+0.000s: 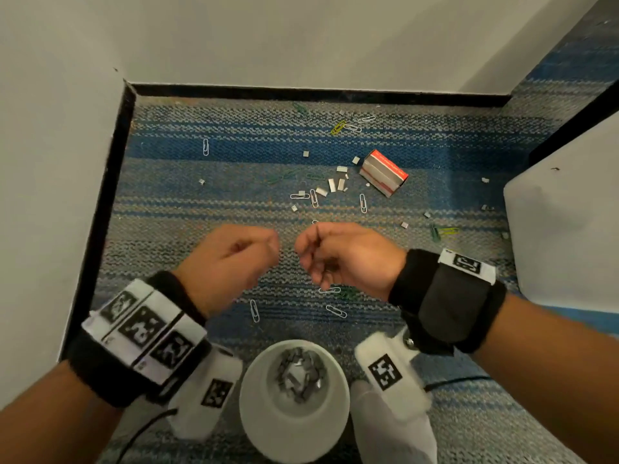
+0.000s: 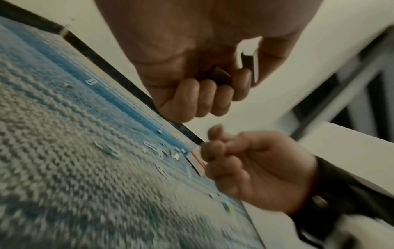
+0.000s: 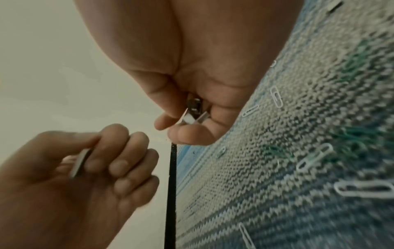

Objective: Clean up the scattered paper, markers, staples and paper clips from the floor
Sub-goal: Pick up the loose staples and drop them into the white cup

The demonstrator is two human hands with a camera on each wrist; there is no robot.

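Both hands hover close together over the striped carpet. My left hand (image 1: 264, 246) has its fingers curled round a strip of staples (image 2: 249, 62), also seen as the strip of staples (image 3: 80, 163) in the right wrist view. My right hand (image 1: 308, 252) pinches a few staple pieces (image 3: 196, 116) in curled fingers. Loose staples (image 1: 335, 185) and paper clips (image 1: 314, 197) lie scattered ahead, beside an open red staple box (image 1: 383, 172). A white cup (image 1: 258, 413) with staples in it stands just below my wrists.
White walls with a black baseboard (image 1: 301, 92) close the carpet at the back and left. A white panel (image 1: 566, 229) juts in from the right. More clips (image 1: 443, 231) lie near it, and clips (image 1: 254, 309) lie under my hands. A black cable (image 1: 140, 430) runs along the floor.
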